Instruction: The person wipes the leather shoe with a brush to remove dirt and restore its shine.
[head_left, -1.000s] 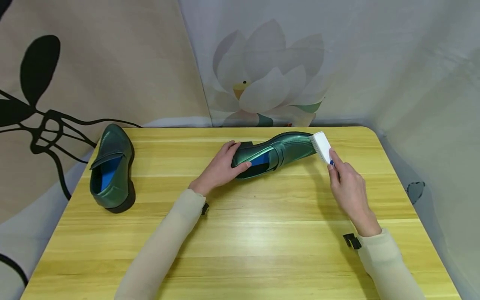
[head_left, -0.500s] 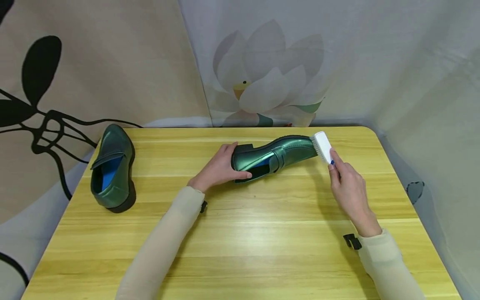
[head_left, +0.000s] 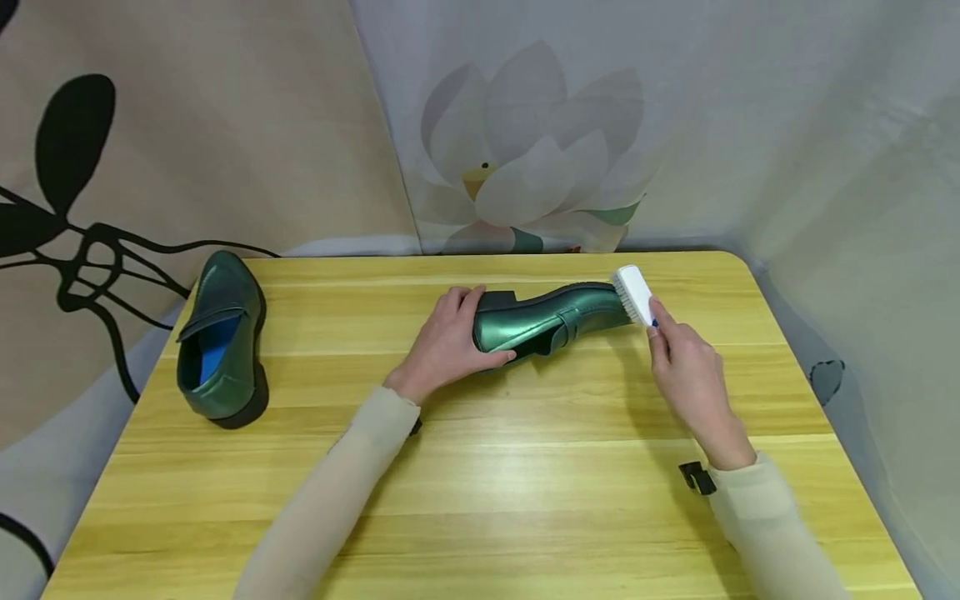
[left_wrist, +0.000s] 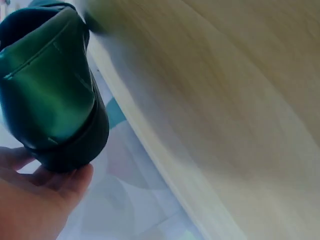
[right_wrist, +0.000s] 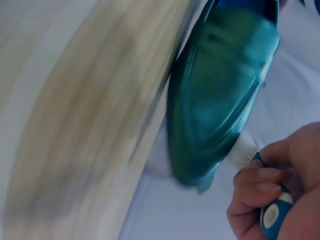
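My left hand (head_left: 450, 342) grips a shiny green loafer (head_left: 551, 317) by its heel. The loafer lies tipped on its side, opening toward me and sole facing the back, with its toe pointing right. In the left wrist view, fingers wrap under the dark heel block (left_wrist: 75, 150). My right hand (head_left: 688, 371) holds a scrub brush (head_left: 633, 292) with a white head. Its bristles meet the loafer's toe. The right wrist view shows curled fingers around the brush's blue-and-white handle (right_wrist: 275, 215), and the bristles are largely hidden behind the toe there.
A matching green loafer (head_left: 225, 342) with a blue insole stands upright at the table's left edge. The wooden table (head_left: 495, 500) reaches back to a pale curtain (head_left: 300, 125) printed with a flower and dark branches.
The loafer has rolled further onto its side, so its insole has gone from sight, and its toe sits lower. My left hand has shifted slightly right and the brush slightly left.
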